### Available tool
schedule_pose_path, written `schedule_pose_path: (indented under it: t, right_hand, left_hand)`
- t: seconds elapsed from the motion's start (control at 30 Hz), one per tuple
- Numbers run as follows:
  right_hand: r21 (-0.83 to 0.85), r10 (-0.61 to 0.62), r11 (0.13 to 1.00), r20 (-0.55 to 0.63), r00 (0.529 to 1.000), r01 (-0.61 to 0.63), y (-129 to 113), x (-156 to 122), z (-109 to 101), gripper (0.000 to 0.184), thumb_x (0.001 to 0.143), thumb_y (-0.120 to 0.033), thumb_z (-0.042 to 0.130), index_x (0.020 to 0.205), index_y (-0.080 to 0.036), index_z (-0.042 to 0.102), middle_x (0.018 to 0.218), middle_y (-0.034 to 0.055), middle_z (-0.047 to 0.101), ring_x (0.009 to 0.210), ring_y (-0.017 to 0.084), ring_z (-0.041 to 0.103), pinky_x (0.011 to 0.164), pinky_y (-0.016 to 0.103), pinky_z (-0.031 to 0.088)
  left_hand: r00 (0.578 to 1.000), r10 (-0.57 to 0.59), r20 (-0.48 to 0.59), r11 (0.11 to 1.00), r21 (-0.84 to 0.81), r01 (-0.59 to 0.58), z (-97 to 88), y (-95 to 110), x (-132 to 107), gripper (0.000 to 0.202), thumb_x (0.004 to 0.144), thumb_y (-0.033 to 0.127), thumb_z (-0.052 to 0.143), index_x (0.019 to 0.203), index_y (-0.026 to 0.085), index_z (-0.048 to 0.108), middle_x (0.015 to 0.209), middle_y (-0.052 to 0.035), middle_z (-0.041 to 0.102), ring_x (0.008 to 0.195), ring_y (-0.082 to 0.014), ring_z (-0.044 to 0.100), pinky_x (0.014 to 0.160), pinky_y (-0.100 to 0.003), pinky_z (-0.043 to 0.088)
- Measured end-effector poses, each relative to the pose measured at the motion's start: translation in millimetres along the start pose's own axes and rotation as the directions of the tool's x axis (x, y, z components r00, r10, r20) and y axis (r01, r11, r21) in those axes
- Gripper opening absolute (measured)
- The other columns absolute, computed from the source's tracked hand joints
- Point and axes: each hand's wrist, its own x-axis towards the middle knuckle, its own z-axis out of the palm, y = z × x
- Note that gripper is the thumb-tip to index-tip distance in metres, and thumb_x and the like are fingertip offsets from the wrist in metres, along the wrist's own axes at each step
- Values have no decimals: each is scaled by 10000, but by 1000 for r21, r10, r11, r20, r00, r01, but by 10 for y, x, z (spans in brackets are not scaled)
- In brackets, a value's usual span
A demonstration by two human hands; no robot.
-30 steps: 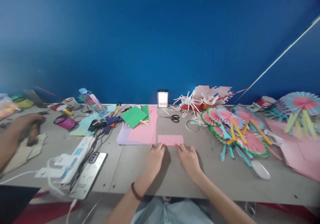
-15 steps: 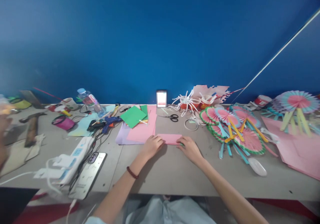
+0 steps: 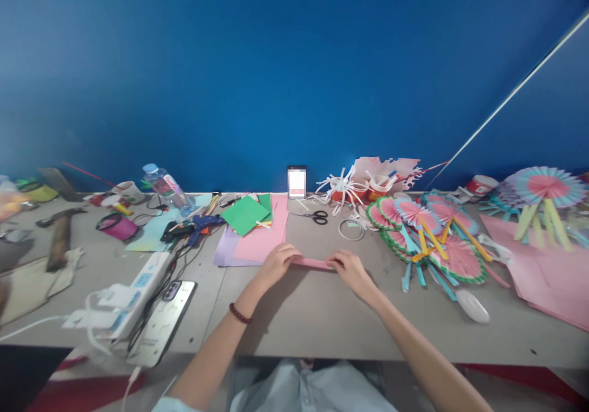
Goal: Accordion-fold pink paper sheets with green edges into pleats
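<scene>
A narrow strip of folded pink paper (image 3: 314,263) stretches between my two hands, just above or on the grey table. My left hand (image 3: 278,263) grips its left end, fingers closed and the thumb side toward the strip. At the other end, my right hand (image 3: 351,271) pinches the paper between thumb and fingers. Behind my left hand lie larger pink sheets (image 3: 253,249) over a lilac sheet (image 3: 221,253), topped by green paper (image 3: 246,214). Black-handled scissors (image 3: 317,217) rest beyond the strip, beside a roll of tape (image 3: 351,229).
Folded paper fans (image 3: 455,258) and a white spoon (image 3: 473,306) lie to the right. On the left are a phone (image 3: 163,323), a power strip (image 3: 142,289), a glue gun (image 3: 197,225), a bottle (image 3: 168,188) and a hammer (image 3: 59,237). A blue wall (image 3: 294,80) rises behind the table.
The pink paper between my hands has gone from a wider flat band to a narrow strip. Both hands have shifted slightly. At far left, another person's hand has mostly moved out of view.
</scene>
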Motion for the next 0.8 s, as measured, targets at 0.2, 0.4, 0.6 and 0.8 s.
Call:
schedule_pose_path:
  t: [0.2,0.4,0.6,0.8]
  right_hand:
    - [279,255,922,80,964,-267,-144,-6,-44,214,749,-363,575,716,-200,709,720,32,720,666,173,610,644,276,448]
    - [524,394,776,33,918,-351,-359,-30,109,330,694,-477,628,747,-162,712,694,46,703,622,173,598,620,285,449]
    - [624,288,742,30,957,-243,-554,-80,214,410,830,-532,514,841,-171,707,805,59,700,759,184,631,710,288,492]
    - [463,149,882,-107,983,-84,-526,-110,171,244,847,-370,524,866,-196,696,887,72,696,775,179,628,724,295,506]
  left_hand:
    - [914,23,-405,983,175,53,-52,161,27,204,912,285,543,1046,190,665,1012,-91,662,998,-211,600,895,-368,475]
    - [928,25,-372,980,193,51,208,628,-108,178,901,283,544,1002,185,653,938,-72,672,902,-198,624,825,-343,500]
    - [905,-173,-388,985,-89,150,322,818,-174,322,846,378,627,1113,198,620,1048,-102,688,947,-227,645,843,-365,524]
    - [875,-430,-223,855,-411,316,167,776,-187,289,905,408,515,922,185,698,914,-57,721,836,-187,652,755,-291,509]
